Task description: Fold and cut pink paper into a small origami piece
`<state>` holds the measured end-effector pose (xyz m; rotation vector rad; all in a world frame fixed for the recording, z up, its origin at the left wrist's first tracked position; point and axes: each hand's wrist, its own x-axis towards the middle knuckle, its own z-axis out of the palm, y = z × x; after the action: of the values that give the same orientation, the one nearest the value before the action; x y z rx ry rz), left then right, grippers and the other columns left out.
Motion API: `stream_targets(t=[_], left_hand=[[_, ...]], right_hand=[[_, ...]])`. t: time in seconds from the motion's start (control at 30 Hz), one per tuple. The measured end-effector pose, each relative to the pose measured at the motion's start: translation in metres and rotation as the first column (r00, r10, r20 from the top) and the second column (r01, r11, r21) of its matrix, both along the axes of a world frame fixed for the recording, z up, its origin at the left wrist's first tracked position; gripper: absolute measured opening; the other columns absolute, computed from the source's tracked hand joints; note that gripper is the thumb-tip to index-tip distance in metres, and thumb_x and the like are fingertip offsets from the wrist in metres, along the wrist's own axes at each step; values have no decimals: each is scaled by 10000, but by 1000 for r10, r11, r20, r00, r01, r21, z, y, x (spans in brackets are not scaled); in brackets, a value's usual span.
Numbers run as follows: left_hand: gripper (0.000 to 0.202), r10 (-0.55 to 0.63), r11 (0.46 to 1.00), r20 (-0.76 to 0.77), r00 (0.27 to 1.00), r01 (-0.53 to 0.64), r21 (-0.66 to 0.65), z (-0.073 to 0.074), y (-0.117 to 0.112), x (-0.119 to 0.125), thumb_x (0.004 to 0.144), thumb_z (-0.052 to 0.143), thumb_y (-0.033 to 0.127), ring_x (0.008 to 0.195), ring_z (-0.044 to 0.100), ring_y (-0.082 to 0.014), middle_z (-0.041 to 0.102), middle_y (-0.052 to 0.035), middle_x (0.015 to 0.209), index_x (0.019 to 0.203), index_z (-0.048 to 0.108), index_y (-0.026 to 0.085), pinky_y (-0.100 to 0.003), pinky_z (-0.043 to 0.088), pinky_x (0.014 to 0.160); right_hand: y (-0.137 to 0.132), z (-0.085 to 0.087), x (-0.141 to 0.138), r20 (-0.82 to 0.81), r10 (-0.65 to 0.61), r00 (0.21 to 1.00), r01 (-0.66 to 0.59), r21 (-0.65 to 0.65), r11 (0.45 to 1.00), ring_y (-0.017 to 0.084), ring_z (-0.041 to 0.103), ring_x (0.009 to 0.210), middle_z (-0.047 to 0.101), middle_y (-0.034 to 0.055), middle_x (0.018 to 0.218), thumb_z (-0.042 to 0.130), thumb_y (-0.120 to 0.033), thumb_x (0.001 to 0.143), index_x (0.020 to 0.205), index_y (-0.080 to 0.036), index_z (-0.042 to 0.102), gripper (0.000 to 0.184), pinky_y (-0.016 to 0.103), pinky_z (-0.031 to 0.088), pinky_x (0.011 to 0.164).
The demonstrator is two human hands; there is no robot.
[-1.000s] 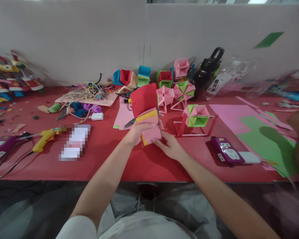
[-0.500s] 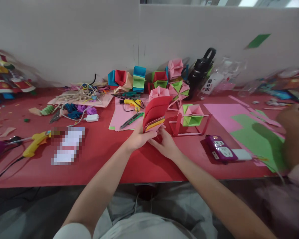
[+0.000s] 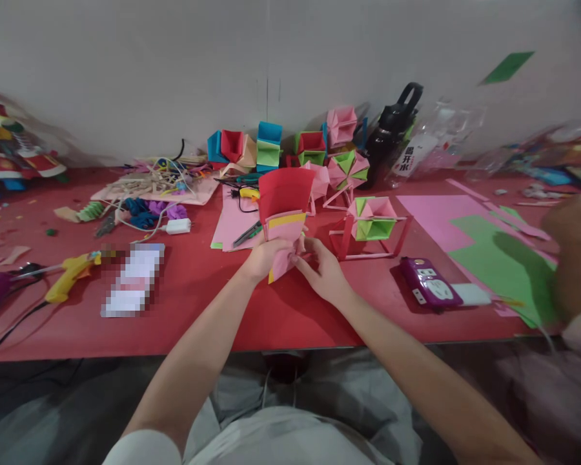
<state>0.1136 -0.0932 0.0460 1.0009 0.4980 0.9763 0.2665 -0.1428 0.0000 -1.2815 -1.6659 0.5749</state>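
Gripping a paper stack (image 3: 283,223) of red, yellow and pink sheets, left hand (image 3: 266,257) and right hand (image 3: 322,274) both pinch its lower end, upright, above bare red table (image 3: 281,316) just inside the near edge. Purple power strip (image 3: 430,290) sits right; folded paper boxes (image 3: 271,145) crowd the far edge.

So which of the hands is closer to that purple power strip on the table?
The right hand. It sits just left of the purple power strip, pinching the coloured paper stack. The left hand grips the same stack from farther left.
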Motion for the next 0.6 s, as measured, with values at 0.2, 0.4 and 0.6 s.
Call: stream_targets(t=[0.2, 0.4, 0.6], left_hand=[[233, 117, 992, 18, 993, -116, -48, 2, 3, -5, 613, 660, 216, 683, 662, -209, 671, -50, 686, 826, 700, 132, -355, 541, 719], [240, 168, 985, -12, 986, -167, 39, 0, 3, -7, 599, 685, 173, 888, 696, -274, 720, -64, 837, 838, 678, 179, -402, 539, 840], [248, 82, 985, -128, 988, -61, 160, -4, 5, -14, 573, 627, 137, 1006, 672, -318, 697, -57, 841, 813, 668, 186, -420, 522, 857]], right_hand=[[-14, 55, 8, 137, -100, 985, 5, 565, 825, 265, 655, 1093, 684, 107, 1140, 631, -177, 897, 1209, -242, 618, 319, 455, 548, 936], [-7, 134, -11, 570, 1, 821, -307, 441, 844, 274, 620, 1179, 660, 81, 1272, 535, -163, 955, 1256, -251, 595, 319, 471, 504, 1002], [9, 147, -25, 729, -51, 683, -212, 264, 941, 318, 588, 1069, 658, 103, 1011, 565, -243, 964, 1077, -173, 642, 153, 485, 461, 927]])
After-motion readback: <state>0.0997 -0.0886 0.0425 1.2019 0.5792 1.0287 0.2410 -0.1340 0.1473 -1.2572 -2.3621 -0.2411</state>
